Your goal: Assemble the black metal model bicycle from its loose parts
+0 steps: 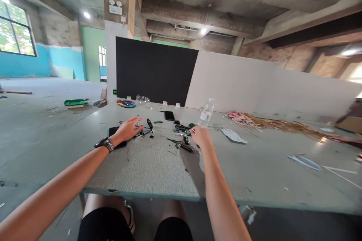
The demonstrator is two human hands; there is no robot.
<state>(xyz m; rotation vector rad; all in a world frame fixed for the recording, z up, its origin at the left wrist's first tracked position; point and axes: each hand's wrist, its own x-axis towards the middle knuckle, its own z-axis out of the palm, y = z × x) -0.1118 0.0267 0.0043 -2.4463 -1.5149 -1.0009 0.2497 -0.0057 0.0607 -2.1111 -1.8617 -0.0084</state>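
Note:
Both my arms reach forward over a grey table point(254, 173). My left hand point(128, 128), with a watch on its wrist, lies flat with fingers spread over a dark phone or tablet point(113, 132), fingertips touching a small black frame assembly point(145, 130). My right hand point(199, 135) hovers over several small black and green parts point(182, 135), fingers curled near a tiny piece; whether it grips one is unclear. A clear water bottle point(206, 113) stands just behind my right hand.
A black phone point(169, 115) lies farther back. A paint palette point(126, 103) and clear plastic wrap point(143, 100) sit near a black panel point(155, 69). A paper sheet point(233, 135) and a heap of sticks point(271, 123) lie right. A green tray point(75, 102) rests left.

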